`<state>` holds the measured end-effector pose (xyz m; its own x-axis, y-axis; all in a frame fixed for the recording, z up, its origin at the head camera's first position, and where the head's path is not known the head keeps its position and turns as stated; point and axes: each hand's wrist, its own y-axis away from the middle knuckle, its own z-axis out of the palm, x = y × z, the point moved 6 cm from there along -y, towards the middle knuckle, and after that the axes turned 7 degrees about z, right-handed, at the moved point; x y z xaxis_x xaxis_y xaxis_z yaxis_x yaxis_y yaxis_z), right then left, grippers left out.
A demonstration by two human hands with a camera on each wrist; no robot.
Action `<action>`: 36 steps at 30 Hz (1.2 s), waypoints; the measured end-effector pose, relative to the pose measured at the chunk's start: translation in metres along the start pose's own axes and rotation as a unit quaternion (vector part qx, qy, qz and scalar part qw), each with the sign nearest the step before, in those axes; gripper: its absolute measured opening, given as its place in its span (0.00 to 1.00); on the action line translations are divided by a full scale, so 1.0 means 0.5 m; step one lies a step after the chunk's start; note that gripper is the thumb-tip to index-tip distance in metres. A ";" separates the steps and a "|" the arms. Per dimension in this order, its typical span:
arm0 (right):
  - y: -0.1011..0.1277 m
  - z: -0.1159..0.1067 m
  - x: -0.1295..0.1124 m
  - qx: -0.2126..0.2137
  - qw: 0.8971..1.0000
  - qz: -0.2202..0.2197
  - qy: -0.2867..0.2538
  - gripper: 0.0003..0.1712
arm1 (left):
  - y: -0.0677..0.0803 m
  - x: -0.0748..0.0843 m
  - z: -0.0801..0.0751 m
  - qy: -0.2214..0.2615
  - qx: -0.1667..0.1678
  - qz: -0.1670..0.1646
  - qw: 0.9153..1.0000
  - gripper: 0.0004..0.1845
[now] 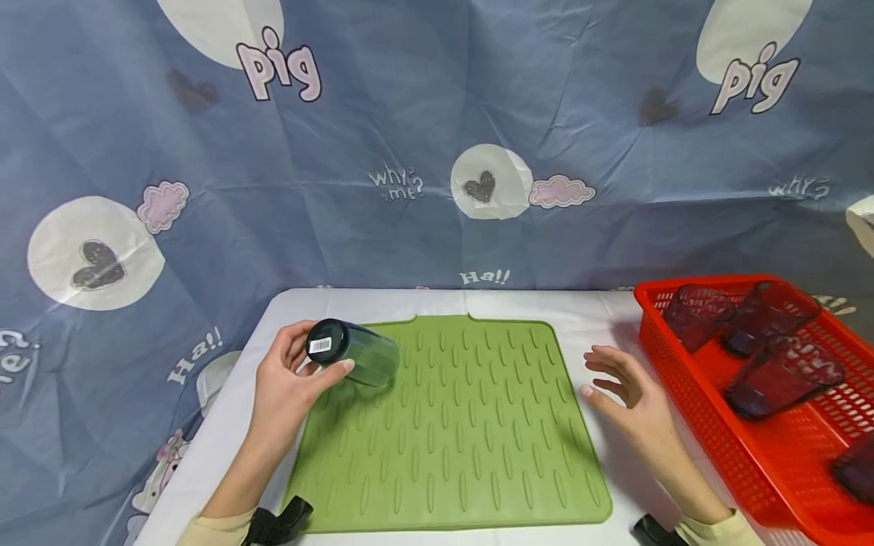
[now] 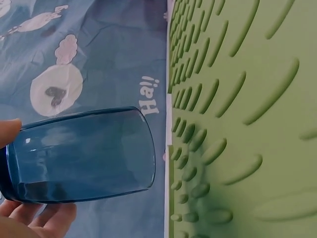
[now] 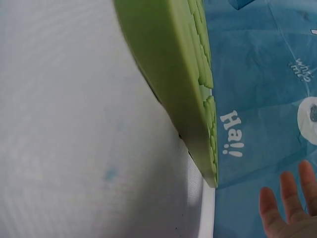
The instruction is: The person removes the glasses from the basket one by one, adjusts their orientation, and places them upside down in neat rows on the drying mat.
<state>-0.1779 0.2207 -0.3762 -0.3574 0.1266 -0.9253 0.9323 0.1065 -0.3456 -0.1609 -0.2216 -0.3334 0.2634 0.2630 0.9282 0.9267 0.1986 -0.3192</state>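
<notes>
At left I read "Ha!!" on the backdrop [image 1: 225,159], then "pig". Left of centre, the left hand [image 1: 290,379] grips a tilted blue glass [image 1: 372,356] over the green mat [image 1: 444,455]; its base sticker [image 1: 320,346] is illegible to me. Lower right, the right hand [image 1: 638,402], half open, holds nothing near the red basket [image 1: 710,425].

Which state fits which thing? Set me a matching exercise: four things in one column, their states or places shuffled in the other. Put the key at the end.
Things
1. tinted glass
2. mat
3. basket
4. right hand

States or places
A. red, with other glasses inside
B. between mat and basket, holding nothing
C. gripped by the left hand
D. green, with raised ridges

Right pairs
1-C, 2-D, 3-A, 4-B
</notes>
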 end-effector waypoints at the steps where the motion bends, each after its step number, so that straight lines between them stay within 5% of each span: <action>1: 0.000 0.000 0.000 -0.001 1.000 0.002 0.000 0.32 | -0.001 0.001 -0.002 0.000 0.001 0.002 1.000 0.35; 21: -0.001 0.002 0.005 -0.010 1.000 0.010 0.012 0.31 | -0.048 -0.006 -0.017 0.014 0.026 0.020 0.999 0.37; 36: 0.000 0.005 0.008 -0.014 0.999 0.028 0.032 0.32 | -0.084 -0.040 -0.002 -0.041 -0.018 0.019 0.999 0.38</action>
<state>-0.1793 0.2187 -0.3805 -0.3090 0.1962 -0.9306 0.9491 0.1258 -0.2886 -0.2046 -0.2361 -0.3385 0.2765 0.3468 0.8963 0.9259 0.1535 -0.3451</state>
